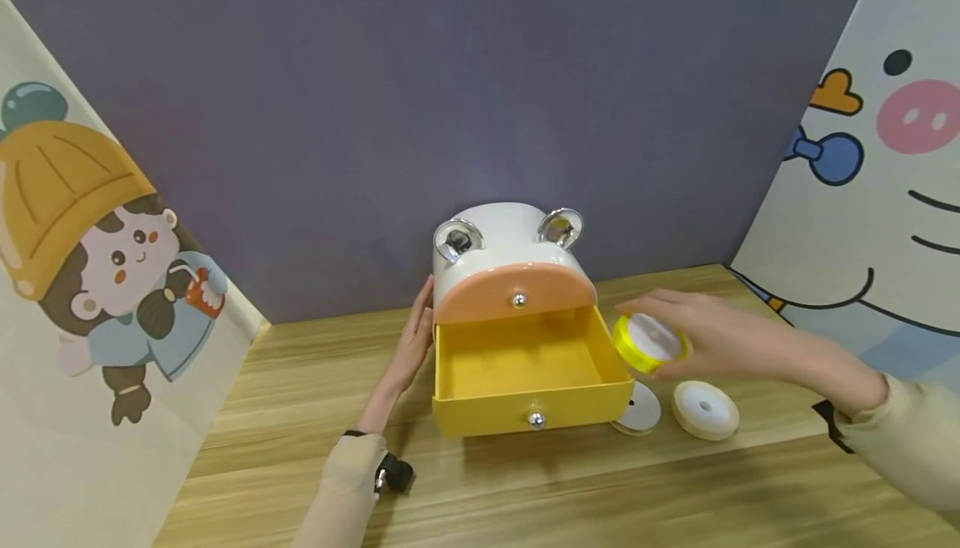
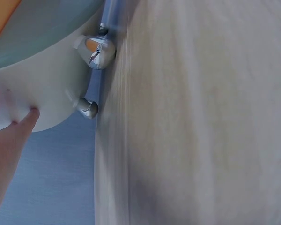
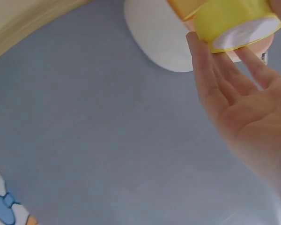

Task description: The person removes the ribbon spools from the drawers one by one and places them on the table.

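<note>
A small white storage box (image 1: 501, 229) with two round silvery ears stands against the back wall in the head view. Its upper orange drawer (image 1: 480, 294) is closed, while the lower yellow drawer (image 1: 480, 416) is pulled out with nothing inside. My left hand (image 1: 408, 352) rests its fingers along the box's left side; in the left wrist view the fingertips (image 2: 33, 114) touch the white wall. Between the thumb and fingers of my right hand (image 1: 723, 338) is a roll of yellow ribbon (image 1: 632, 349), held just off the drawer's right edge.
On the wooden table (image 1: 315, 414) right of the drawer lie a cream ribbon roll (image 1: 722, 424) and a white spool (image 1: 643, 411) partly covered by the drawer. Cartoon-printed panels (image 1: 112, 281) flank both sides, and a grey-blue wall (image 1: 360, 114) closes the back.
</note>
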Tool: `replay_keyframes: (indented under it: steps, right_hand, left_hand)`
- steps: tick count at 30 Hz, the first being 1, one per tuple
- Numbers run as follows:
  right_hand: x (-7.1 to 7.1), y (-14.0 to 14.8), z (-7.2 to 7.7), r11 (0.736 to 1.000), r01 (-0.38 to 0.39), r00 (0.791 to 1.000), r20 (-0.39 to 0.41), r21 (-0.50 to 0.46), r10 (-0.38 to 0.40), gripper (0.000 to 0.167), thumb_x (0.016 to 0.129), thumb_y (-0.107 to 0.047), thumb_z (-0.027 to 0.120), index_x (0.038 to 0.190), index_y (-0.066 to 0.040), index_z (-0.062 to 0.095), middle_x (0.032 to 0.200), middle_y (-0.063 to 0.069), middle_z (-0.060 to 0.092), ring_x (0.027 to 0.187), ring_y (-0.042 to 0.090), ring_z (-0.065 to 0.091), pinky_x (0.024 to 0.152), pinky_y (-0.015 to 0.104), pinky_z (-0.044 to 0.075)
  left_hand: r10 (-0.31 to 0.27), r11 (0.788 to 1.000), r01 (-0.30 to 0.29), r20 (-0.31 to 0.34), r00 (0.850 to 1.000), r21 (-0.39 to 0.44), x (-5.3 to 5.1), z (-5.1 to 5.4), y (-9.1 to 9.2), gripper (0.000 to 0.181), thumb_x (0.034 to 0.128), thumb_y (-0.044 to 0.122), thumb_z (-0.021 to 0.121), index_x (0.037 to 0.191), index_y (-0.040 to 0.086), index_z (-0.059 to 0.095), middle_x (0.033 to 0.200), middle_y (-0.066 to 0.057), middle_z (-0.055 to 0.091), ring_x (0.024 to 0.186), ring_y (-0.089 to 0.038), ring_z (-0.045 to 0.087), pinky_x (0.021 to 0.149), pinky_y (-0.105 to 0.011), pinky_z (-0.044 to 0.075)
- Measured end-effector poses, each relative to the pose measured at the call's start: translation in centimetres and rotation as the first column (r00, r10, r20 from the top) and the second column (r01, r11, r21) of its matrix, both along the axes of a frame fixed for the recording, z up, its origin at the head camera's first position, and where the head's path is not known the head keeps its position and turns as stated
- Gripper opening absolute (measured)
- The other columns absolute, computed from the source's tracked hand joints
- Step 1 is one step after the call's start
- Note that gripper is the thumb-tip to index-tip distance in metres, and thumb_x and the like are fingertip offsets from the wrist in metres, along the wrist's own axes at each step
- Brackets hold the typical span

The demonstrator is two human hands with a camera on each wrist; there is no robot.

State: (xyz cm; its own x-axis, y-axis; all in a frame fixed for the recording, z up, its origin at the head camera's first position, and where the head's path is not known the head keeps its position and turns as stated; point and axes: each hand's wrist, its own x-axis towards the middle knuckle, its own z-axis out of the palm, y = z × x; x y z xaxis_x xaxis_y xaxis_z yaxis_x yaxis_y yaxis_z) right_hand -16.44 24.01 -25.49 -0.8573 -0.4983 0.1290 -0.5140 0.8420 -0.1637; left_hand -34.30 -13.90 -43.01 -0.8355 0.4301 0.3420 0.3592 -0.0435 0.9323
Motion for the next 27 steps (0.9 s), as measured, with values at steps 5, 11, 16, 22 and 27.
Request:
replay_keyframes:
  steps: [5, 11, 16, 22, 27]
  right_hand:
    - [0.9, 1.9, -1.1, 0.999, 0.033, 0.997, -0.068, 0.03, -0.031, 0.072, 0.072, -0.037, 0.088, 0.134, -0.015, 0.059, 0.128, 0.003, 0.066, 0.106, 0.023, 0.067, 0.081, 0.041, 0.059]
    - [1.9, 3.4, -3.5, 0.998, 0.035, 0.994, -0.107, 0.05, -0.03, 0.074, 0.069, -0.042, 0.088, 0.133, -0.015, 0.06, 0.127, 0.003, 0.067, 0.104, 0.022, 0.068, 0.079, 0.037, 0.06]
    - [2.3, 3.9, -5.6, 0.999, 0.022, 0.998, -0.054, 0.032, -0.02, 0.073, 0.071, -0.046, 0.086, 0.132, -0.017, 0.06, 0.125, 0.0, 0.066, 0.1, 0.016, 0.065, 0.076, 0.03, 0.058]
    - [2.7, 3.8, -8.3, 1.0, -0.013, 1.0, 0.014, 0.011, 0.013, 0.074, 0.072, -0.047, 0.085, 0.132, -0.012, 0.059, 0.126, 0.003, 0.066, 0.106, 0.024, 0.065, 0.082, 0.037, 0.059]
    - [3.4, 3.5, -10.5, 0.998, -0.048, 0.999, 0.0, -0.034, 0.048, 0.075, 0.07, -0.048, 0.086, 0.13, -0.012, 0.06, 0.123, 0.0, 0.067, 0.104, 0.018, 0.064, 0.08, 0.032, 0.057]
  left_hand:
    - [0.01, 1.0, -0.01, 0.005, 1.0, 0.005, 0.1, 0.1, 0.0, 0.052, 0.1092, 0.042, 0.029, 0.159, 0.038, 0.013, 0.169, 0.0, 0.007, 0.155, -0.03, 0.015, 0.12, -0.06, 0.023]
    - [0.007, 1.0, -0.007, 0.022, 1.0, -0.002, 0.1, 0.1, 0.0, 0.051, 0.1089, 0.043, 0.028, 0.158, 0.042, 0.014, 0.169, 0.003, 0.008, 0.154, -0.03, 0.017, 0.12, -0.061, 0.024]
    - [0.013, 1.0, -0.013, 0.026, 1.0, -0.003, 0.1, 0.0, 0.0, 0.05, 0.1091, 0.042, 0.028, 0.157, 0.043, 0.014, 0.169, 0.005, 0.009, 0.154, -0.03, 0.017, 0.12, -0.061, 0.024]
    - [0.018, 1.0, -0.018, 0.017, 1.0, -0.007, 0.1, 0.0, 0.1, 0.051, 0.11, 0.038, 0.027, 0.159, 0.038, 0.013, 0.169, 0.001, 0.008, 0.155, -0.03, 0.015, 0.12, -0.061, 0.023]
    - [0.016, 1.0, -0.016, 0.021, 1.0, -0.008, 0.2, 0.1, 0.1, 0.051, 0.1098, 0.039, 0.028, 0.159, 0.038, 0.013, 0.169, 0.001, 0.008, 0.154, -0.033, 0.018, 0.119, -0.062, 0.026]
